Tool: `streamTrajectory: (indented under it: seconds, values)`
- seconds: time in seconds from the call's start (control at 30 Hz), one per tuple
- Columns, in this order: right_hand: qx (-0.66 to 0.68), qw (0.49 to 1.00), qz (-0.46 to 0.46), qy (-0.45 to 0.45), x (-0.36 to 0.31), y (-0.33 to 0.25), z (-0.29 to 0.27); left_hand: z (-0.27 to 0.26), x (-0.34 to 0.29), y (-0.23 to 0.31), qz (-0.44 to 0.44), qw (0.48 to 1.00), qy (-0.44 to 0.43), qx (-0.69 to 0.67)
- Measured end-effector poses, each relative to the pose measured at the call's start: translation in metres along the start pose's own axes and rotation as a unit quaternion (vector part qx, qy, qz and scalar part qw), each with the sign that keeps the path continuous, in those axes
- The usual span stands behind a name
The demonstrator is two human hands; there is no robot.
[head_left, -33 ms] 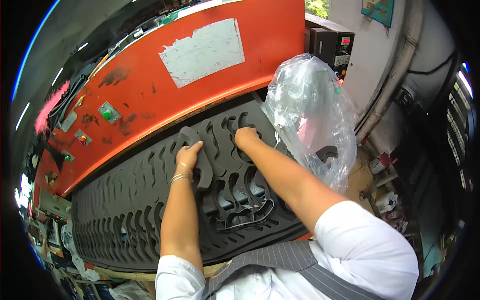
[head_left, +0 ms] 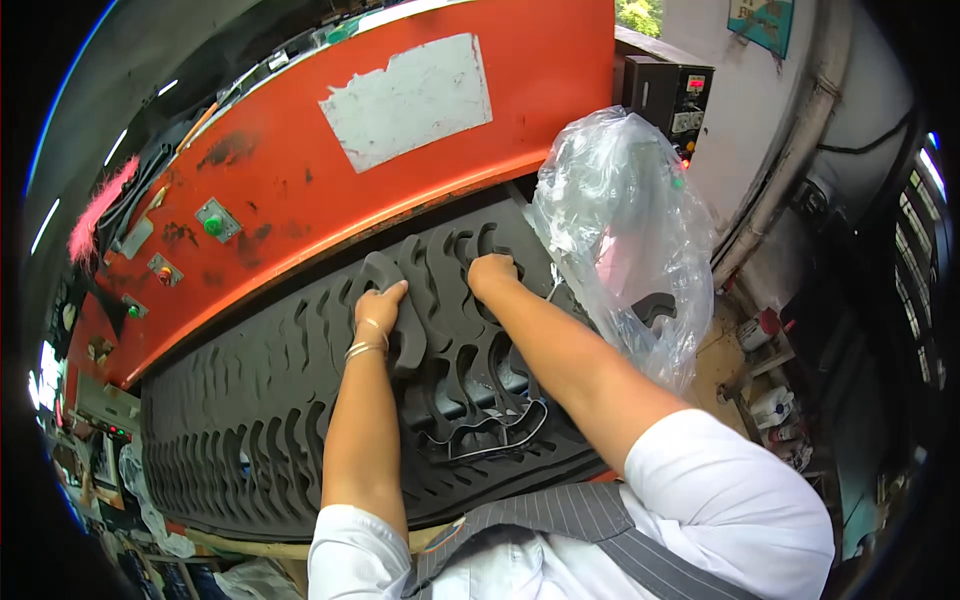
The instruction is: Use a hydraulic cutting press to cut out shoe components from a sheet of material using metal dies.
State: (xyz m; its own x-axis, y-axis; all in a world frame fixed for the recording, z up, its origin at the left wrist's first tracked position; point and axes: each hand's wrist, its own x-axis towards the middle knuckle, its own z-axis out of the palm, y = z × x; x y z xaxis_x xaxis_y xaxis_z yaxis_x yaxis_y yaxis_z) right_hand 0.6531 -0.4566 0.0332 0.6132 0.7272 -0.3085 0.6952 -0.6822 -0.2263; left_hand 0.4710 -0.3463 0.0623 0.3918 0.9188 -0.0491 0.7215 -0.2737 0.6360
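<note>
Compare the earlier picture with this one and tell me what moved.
Nothing visibly changed. The left hand grips a curved black cut-out piece on the punched black rubber sheet, the right hand presses the sheet beside it, and the clear plastic bag sits at the right, exactly as before.

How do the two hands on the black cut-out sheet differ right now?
The left hand grips a curved black cut piece lifted off the black sheet, while the right hand is a closed fist pressed into the sheet with nothing visible in it. The left wrist wears bangles; the right wrist is bare. The right hand lies closer to the clear plastic bag. Both are bare and work beside the orange machine.
</note>
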Motion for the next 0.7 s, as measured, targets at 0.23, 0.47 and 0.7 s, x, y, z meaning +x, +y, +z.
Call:
streamTrajectory:
  seconds: [0.23, 0.47, 0.7]
  values:
    - [0.113, 0.987, 0.114, 0.021, -0.013, 0.024, -0.01, 0.027, 0.019, 0.038, 0.032, 0.949, -0.193, 0.248]
    - [0.147, 0.984, 0.083, 0.061, -0.008, 0.049, -0.002, 0.031, 0.032, 0.027, -0.059, 0.958, -0.275, 0.047]
    - [0.668, 0.546, -0.194, 0.466, -0.101, 0.125, -0.102, 0.007, 0.021, 0.034, -0.117, 0.947, -0.298, -0.005]
